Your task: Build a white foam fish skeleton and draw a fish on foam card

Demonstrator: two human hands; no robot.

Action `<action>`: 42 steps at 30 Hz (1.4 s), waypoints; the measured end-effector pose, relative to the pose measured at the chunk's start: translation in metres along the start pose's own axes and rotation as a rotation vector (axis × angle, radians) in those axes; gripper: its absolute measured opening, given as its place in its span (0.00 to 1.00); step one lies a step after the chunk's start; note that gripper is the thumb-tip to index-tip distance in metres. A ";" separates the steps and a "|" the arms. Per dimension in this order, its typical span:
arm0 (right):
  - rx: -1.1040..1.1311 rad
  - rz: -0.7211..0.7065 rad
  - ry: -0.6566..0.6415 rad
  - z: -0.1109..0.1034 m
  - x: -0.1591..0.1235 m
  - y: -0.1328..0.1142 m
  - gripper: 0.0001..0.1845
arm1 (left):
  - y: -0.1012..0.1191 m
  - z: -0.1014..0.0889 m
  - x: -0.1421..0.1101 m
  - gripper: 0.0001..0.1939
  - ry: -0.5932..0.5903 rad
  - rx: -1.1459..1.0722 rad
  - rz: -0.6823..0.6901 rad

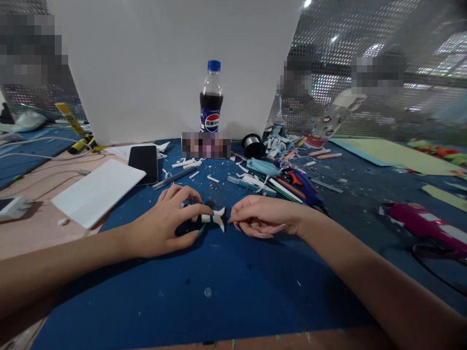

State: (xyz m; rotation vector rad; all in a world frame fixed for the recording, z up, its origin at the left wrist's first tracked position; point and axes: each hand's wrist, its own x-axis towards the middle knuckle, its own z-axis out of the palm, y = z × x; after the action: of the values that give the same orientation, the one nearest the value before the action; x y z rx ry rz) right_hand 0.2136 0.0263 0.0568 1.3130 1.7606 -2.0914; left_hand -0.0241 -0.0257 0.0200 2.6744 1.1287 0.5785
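On the blue mat (219,282), a small white-and-black fish-like figure (206,218) lies with its forked white tail to the right and green pieces at its sides. My left hand (164,221) is around it, index finger on top and thumb at its near side; the figure's left end is hidden under the fingers. Just right of the tail is my right hand (262,216), its thumb and index fingertip pinched together and the other fingers curled. Whatever may be between those fingertips is too small to make out.
Behind the hands lie a grey pen (174,178), white scraps (213,179), a wire spool (253,146) and a blue tool (304,187). A cola bottle (211,99) stands before a white board (164,58). Left: black phone (143,163), white slab (98,192). Right: magenta device (426,223).
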 end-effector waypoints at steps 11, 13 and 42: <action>-0.273 0.032 0.198 -0.005 -0.011 -0.003 0.13 | -0.001 0.000 -0.001 0.18 -0.008 0.012 0.009; -0.475 0.006 0.526 0.005 -0.013 -0.004 0.10 | -0.001 0.000 -0.001 0.18 -0.017 0.018 0.014; -1.069 -0.118 0.794 0.091 0.005 0.020 0.41 | -0.002 0.000 -0.002 0.18 0.007 0.022 0.057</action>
State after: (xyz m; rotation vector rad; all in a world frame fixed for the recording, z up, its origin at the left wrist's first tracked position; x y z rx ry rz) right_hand 0.1736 -0.0555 0.0346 1.6718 2.6281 -0.3030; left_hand -0.0268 -0.0261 0.0185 2.7334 1.0705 0.5881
